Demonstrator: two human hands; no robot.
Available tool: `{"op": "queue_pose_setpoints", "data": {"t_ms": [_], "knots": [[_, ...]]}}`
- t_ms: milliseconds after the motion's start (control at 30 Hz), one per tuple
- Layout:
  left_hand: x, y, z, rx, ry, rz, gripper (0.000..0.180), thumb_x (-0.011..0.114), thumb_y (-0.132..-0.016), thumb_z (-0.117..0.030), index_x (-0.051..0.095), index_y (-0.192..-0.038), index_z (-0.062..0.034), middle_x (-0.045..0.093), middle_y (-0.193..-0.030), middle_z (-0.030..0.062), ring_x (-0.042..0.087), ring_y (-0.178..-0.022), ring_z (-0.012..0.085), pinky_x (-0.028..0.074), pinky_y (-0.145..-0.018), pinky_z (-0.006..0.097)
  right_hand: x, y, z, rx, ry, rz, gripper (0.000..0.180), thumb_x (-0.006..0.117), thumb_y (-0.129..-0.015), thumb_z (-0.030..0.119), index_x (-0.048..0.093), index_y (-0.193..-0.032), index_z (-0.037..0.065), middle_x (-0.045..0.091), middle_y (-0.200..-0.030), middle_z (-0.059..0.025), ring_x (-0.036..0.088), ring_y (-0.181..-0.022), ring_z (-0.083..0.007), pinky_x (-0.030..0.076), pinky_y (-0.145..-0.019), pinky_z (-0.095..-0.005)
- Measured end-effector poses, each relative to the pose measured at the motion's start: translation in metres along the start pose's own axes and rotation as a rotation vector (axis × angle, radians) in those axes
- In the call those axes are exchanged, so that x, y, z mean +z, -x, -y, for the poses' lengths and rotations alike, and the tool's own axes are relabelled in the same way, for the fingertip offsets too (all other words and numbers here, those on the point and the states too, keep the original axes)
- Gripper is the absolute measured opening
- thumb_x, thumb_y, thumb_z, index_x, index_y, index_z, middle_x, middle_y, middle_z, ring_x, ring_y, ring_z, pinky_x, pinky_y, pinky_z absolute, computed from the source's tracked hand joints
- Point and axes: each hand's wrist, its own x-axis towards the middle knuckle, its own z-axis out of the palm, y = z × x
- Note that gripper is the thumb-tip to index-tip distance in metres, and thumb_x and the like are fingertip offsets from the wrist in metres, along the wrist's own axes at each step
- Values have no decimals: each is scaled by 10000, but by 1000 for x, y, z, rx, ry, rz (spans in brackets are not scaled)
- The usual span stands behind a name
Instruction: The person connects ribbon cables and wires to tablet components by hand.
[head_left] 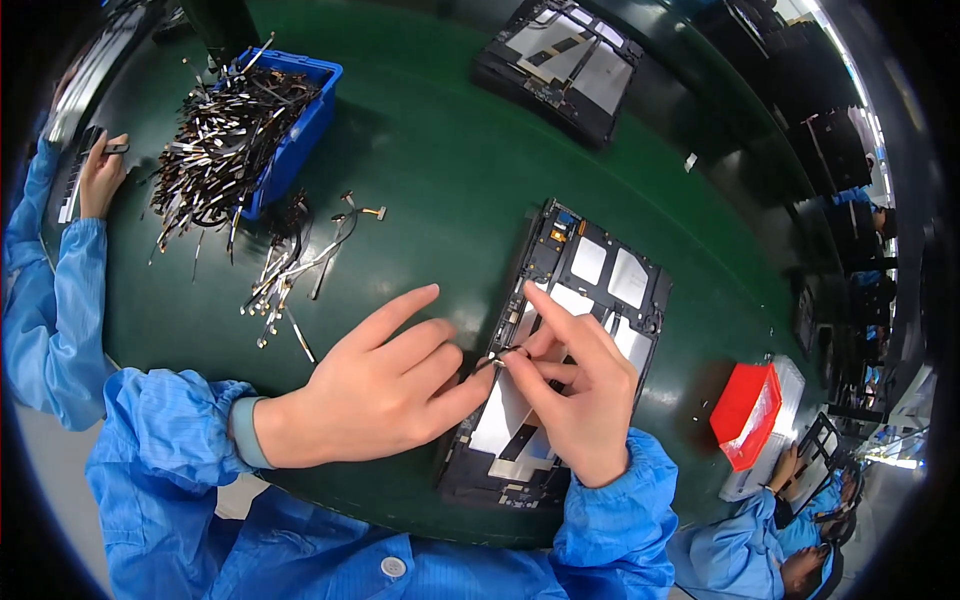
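Note:
A dark open device chassis [640, 345] with silver battery panels lies slanted in front of me, partly covered by my hands. Along its left edge, a short thin black cable [512, 351] is pinched in the fingertips of my right hand [585, 390], whose one finger stretches out over the chassis. My left hand [365, 395] meets it from the left, its near fingertip at the cable's end and its far finger raised away. The left thumb is hidden beneath the hand.
A blue bin [300, 135] heaped with cables stands at the far left, with a loose cable bundle [290, 265] before it. Another open chassis [565, 65] lies at the back. A red tray [745, 415] sits at right. A co-worker's hand [100, 175] is at left; others work at lower right.

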Motion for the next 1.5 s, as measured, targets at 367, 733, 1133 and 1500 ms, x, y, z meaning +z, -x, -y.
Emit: {"op": "queue_pose_setpoints", "data": {"t_ms": [367, 733, 1133, 1500], "knots": [[-9, -9, -5, 106, -151, 130, 250, 612, -684, -108, 669, -927, -124, 459, -648, -33, 524, -654, 120, 518, -897, 379, -22, -12, -9, -131, 83, 76, 212, 692, -815, 9, 694, -1024, 46, 624, -857, -60, 568, -639, -109, 452, -500, -230], [15, -11, -29, 197, 21, -24, 205, 605, -700, -121, 663, -875, -30, 562, -839, 42, 589, -807, 164, 556, -863, 308, -26, -12, -11, -61, 123, 106, 204, 736, -763, 2, 728, -959, 59, 662, -855, -42, 576, -642, -96, 445, -490, -218], [21, -16, -30, 131, -93, -66, 215, 595, -740, -119, 655, -918, -13, 644, -945, 90, 646, -933, 214, 537, -780, 250, -27, -15, -21, -106, 158, 31, 230, 731, -746, -45, 728, -961, 37, 611, -989, -56, 600, -724, -99, 497, -556, -210], [22, -16, -29, 166, -147, -45, 172, 596, -775, -107, 653, -907, -13, 671, -974, 103, 654, -955, 215, 536, -798, 243, -25, -24, -30, -22, 8, -121, 171, 751, -753, -4, 734, -921, 27, 611, -886, -25, 397, -550, -16, 315, -478, -197]]}}
